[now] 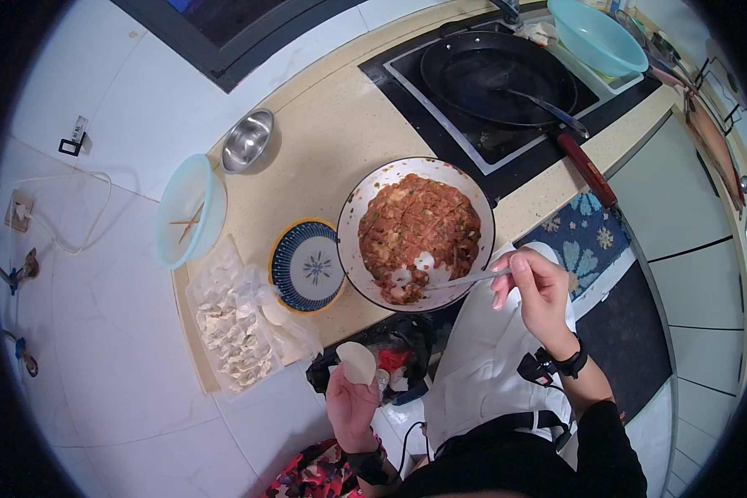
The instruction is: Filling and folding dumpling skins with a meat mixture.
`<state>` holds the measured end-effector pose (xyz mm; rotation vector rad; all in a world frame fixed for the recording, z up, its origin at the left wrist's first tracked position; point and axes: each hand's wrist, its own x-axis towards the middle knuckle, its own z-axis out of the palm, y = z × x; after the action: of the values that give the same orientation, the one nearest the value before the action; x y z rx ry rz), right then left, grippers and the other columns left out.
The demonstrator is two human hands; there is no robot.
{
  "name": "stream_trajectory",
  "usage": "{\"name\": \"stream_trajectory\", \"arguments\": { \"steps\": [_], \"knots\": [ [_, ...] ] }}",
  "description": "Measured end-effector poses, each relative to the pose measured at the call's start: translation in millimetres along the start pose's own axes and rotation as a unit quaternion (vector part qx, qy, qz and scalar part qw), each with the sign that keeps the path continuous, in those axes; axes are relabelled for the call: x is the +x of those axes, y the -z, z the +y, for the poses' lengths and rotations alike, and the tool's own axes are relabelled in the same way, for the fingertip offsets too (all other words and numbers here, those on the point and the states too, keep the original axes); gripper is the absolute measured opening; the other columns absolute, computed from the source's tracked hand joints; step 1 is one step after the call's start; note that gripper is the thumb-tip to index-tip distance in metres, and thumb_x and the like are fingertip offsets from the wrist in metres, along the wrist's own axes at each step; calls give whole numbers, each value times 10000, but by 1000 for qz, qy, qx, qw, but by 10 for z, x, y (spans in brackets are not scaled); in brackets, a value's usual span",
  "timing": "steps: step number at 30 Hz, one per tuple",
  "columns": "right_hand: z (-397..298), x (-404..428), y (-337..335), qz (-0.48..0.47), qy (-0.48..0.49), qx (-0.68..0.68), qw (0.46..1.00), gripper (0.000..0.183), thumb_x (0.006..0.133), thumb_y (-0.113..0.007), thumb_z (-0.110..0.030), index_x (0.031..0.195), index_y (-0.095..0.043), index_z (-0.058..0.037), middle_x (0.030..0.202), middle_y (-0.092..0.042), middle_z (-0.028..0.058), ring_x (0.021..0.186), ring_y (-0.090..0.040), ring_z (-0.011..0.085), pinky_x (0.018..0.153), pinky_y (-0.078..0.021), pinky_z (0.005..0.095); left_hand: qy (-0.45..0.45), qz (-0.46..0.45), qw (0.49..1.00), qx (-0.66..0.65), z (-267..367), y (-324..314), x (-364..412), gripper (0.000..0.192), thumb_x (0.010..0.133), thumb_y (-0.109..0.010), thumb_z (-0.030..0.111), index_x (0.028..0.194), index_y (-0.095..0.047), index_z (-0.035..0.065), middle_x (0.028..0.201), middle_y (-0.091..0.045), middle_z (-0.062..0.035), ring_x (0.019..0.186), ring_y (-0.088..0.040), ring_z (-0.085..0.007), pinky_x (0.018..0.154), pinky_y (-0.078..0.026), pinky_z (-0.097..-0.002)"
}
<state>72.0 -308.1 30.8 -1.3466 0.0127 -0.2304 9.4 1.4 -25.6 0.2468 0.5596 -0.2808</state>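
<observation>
On the palm and fingers of my left hand [352, 404] lies a round dough wrapper [357, 363], below the counter's front edge. My right hand [535, 289] grips a thin utensil [467, 281], whose tip reaches into the minced filling [418, 227] near the lower rim of a white, dark-edged bowl [352, 267]. Whether the utensil is a spoon or chopsticks I cannot tell. A blue-patterned plate with a yellow rim [316, 271] stands left of the bowl. Folded dumplings [233, 342] lie in a clear plastic tray [215, 274], beside a plastic bag with wrappers [286, 317].
A frying pan [498, 78] with a metal utensil in it sits on the cooktop [488, 155], its handle over the counter edge. A steel bowl [247, 142] and a pale blue basin [190, 211] stand at the left. Below the counter is a black waste bag [411, 348].
</observation>
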Motion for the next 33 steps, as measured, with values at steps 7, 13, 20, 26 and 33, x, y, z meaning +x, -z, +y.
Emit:
{"name": "stream_trajectory", "arguments": {
  "steps": [7, 13, 20, 26, 33],
  "knots": [
    [24, -16, -128, -22, -31, 29, 999, 282, 978, -422, -175, 985, -580, 58, 759, -627, 104, 598, -626, 144, 570, -515, 237, 2, -15, 1000, 5, -27, -35, 2, 294, 941, -414, 160, 1163, -525, 2, 1174, -591, -150, 1079, -585, -249, 879, -508, -371],
    [83, 13, -88, 36, -83, 74, 993, 324, 985, -407, -216, 1002, -572, 63, 750, -627, 115, 604, -627, 156, 562, -527, 262, -13, -11, 1000, 14, -50, -78, 0, 289, 941, -424, 134, 1178, -502, -11, 1174, -588, -154, 1081, -581, -258, 896, -504, -390],
    [96, 44, -7, 96, -57, 98, 989, 334, 986, -403, -229, 1004, -571, 58, 750, -629, 115, 576, -607, 150, 553, -524, 262, -48, 19, 997, 65, -132, -283, -10, 303, 946, -428, 142, 1208, -495, 6, 1185, -585, -131, 1103, -566, -254, 916, -485, -390],
    [-8, 18, -24, 74, 32, -5, 997, 284, 981, -409, -159, 991, -573, 72, 759, -611, 101, 592, -608, 138, 562, -509, 244, -23, -11, 997, 77, -130, -328, 22, 304, 949, -423, 153, 1207, -507, 18, 1200, -581, -116, 1113, -559, -254, 909, -482, -392],
    [-60, 17, -85, -39, 133, -173, 975, 195, 938, -469, -59, 954, -616, 68, 794, -598, 107, 627, -625, 138, 580, -496, 226, 8, -31, 998, 45, -130, -202, 41, 303, 950, -408, 142, 1210, -497, 16, 1202, -573, -139, 1116, -554, -276, 936, -473, -444]
  ]
}}
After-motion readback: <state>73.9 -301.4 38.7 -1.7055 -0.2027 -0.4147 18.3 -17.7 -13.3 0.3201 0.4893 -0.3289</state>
